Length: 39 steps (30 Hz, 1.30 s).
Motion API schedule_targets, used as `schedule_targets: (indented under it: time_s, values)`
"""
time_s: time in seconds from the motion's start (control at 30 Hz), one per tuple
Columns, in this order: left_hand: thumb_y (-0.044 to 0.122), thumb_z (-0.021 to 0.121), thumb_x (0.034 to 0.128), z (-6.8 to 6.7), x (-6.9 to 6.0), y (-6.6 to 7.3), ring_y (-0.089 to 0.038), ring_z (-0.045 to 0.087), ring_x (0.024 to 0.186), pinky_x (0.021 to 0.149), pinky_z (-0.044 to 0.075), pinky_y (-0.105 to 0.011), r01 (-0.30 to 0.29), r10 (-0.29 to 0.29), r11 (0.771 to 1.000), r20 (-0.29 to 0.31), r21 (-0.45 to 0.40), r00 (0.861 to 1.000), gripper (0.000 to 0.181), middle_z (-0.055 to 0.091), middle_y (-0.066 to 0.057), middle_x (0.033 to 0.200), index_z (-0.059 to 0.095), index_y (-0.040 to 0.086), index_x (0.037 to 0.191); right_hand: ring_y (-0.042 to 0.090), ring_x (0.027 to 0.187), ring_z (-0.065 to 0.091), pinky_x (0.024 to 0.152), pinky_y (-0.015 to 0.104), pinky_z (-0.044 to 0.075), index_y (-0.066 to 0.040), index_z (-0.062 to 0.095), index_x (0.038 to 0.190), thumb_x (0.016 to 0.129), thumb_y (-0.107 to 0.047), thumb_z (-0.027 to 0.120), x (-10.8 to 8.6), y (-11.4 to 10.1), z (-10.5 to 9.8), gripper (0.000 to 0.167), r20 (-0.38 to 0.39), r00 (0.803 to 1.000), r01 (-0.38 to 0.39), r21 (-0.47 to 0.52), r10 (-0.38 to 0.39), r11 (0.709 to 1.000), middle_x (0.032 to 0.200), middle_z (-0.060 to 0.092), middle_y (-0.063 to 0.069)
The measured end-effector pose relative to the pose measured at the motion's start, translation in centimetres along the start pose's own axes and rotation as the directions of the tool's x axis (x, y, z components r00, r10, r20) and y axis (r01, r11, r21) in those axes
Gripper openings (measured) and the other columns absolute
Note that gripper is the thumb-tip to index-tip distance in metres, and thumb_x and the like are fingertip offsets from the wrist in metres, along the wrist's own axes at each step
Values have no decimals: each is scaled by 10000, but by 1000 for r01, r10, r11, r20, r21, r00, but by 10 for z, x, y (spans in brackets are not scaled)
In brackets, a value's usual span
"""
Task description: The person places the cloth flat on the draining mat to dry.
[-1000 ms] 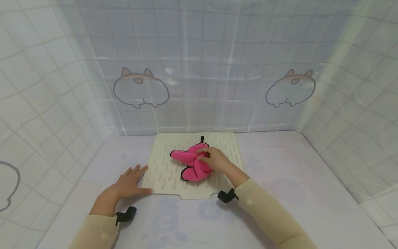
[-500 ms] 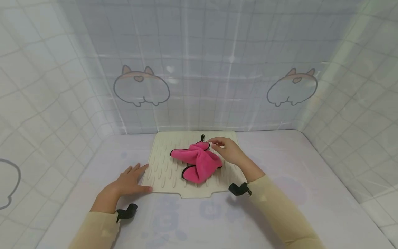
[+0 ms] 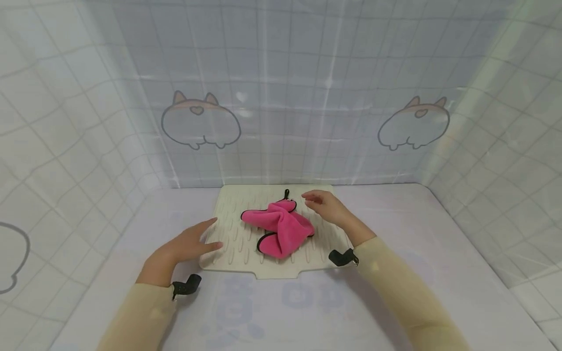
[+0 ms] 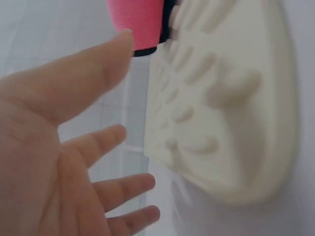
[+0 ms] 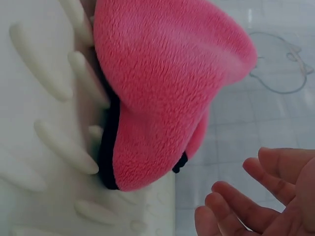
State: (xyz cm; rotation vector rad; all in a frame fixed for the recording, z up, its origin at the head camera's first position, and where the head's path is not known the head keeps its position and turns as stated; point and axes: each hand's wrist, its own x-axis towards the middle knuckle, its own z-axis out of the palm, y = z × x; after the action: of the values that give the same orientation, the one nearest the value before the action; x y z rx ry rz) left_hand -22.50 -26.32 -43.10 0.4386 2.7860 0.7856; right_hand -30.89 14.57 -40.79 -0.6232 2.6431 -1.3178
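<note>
A crumpled pink cloth (image 3: 287,229) with black edging and a small black loop (image 3: 287,193) lies on a cream ridged mat (image 3: 237,261). Over the mat's left edge hovers my left hand (image 3: 189,243), fingers spread, holding nothing. In the left wrist view its palm (image 4: 44,162) faces the mat, with a corner of the cloth (image 4: 138,24) past the thumb. My right hand (image 3: 327,207) is raised right of the cloth, apart from it. The right wrist view shows that hand's fingers (image 5: 231,196) loosely bent beside the cloth (image 5: 162,88), touching nothing.
The mat rests on a pale patterned table cover (image 3: 272,317). A gridded sheet (image 3: 298,97) with cartoon animal drawings rises behind the mat, and more gridded sheeting (image 3: 70,170) encloses both sides.
My right hand has let go of the cloth and drawn back to the right. The cloth has settled flatter. My left hand has lifted off the mat's edge and shifted right.
</note>
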Motion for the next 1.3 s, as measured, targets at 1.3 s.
schedule_targets:
  time_s: [1.3]
  values:
    - [285,650,992,29,75,34,-313,612,1185,988,497,-480,-117,59,933,-177,-342,983,356,670,-115,1257,673,69,1274,283,1097,639,910,390,559,-41,674,1278,1021,-219,603,45,5,27,321,82,981,-187,175,175,967,1214,673,115]
